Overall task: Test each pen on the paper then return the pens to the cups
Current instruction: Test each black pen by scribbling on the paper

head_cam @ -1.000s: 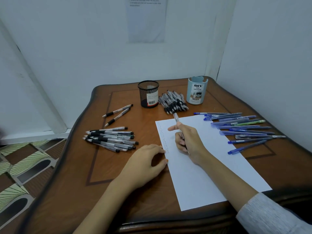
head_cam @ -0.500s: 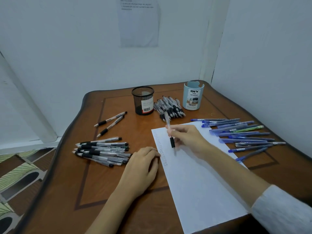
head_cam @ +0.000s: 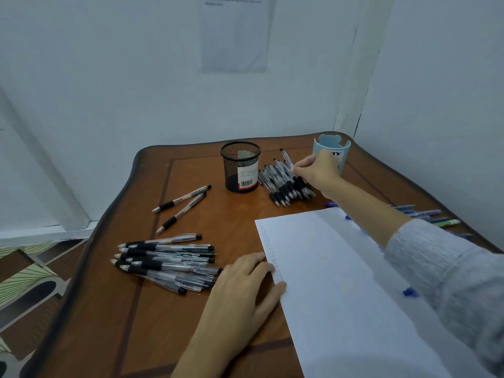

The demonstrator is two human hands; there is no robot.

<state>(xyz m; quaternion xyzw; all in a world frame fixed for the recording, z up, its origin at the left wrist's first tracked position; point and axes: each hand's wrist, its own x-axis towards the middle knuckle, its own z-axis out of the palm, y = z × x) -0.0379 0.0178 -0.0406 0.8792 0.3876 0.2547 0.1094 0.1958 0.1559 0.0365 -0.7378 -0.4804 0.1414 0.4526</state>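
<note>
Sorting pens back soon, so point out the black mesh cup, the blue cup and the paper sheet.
black mesh cup (head_cam: 237,170): head view, mesh wall.
blue cup (head_cam: 344,151): head view, right wall near rim.
paper sheet (head_cam: 327,268): head view, bare middle.

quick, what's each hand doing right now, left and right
Left hand: open, flat, pressing the paper edge; holds nothing.
Right hand: fingers pinched on a black pen at the far pen pile.

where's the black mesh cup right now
The black mesh cup stands upright at the table's far edge, centre of the head view, left of the pile of black pens.
</note>
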